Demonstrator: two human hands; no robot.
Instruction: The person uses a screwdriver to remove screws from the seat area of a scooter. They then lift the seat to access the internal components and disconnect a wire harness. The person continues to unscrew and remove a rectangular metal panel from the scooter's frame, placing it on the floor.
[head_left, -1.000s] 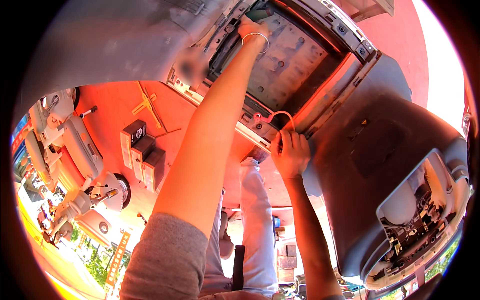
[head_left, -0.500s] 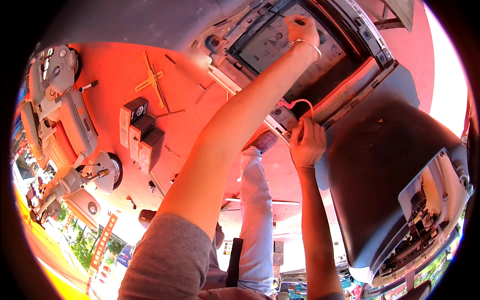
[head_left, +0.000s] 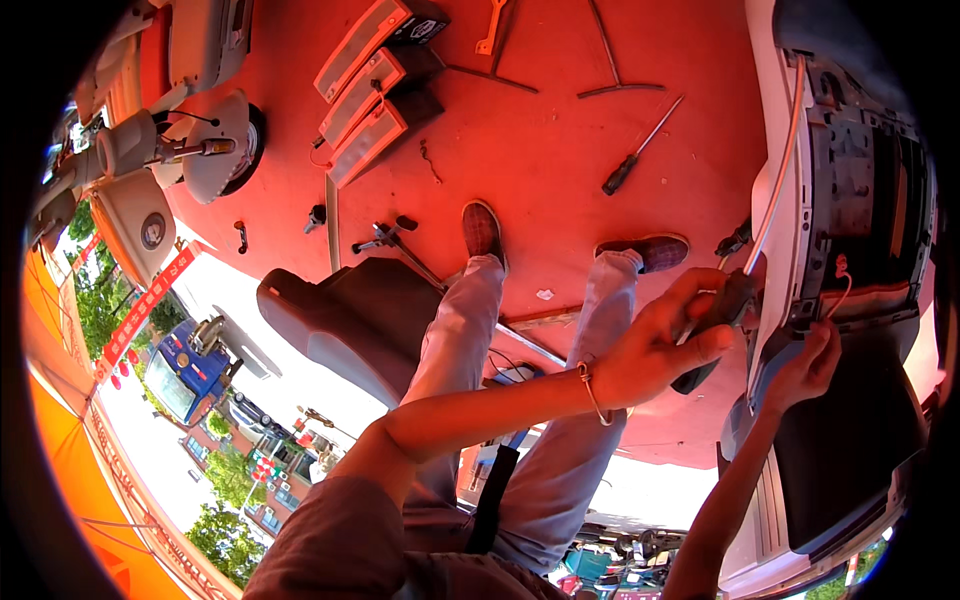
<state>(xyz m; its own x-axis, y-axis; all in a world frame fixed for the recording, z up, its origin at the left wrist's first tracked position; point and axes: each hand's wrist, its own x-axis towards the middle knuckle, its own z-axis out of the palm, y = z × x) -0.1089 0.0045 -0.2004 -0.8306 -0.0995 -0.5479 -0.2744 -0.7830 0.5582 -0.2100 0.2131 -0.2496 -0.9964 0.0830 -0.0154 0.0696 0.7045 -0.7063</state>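
Note:
My left hand (head_left: 665, 345) is closed round the black handle of a long screwdriver (head_left: 775, 200), its thin shaft pointing up alongside the pale edge of a vehicle body. At the right, my right hand (head_left: 805, 370) pinches a thin pale cable (head_left: 848, 298) that carries a pinkish-red connector (head_left: 842, 266). Cable and hand are at the near rim of an open compartment (head_left: 850, 190) with a dark frame and grey inside. A dark seat-like panel (head_left: 840, 450) lies just below my right hand.
On the red floor lie another screwdriver (head_left: 642, 150), T-handled wrenches (head_left: 622, 88) and several black battery-like boxes (head_left: 385, 125). A dark moulded seat (head_left: 350, 315) is beside my left leg. Parts of a grey scooter (head_left: 215, 150) stand at the far left.
My left hand has come out of the compartment and moved down and left, now with the screwdriver plainly in it. My right hand still holds the cable. The view has turned, putting the compartment farther right.

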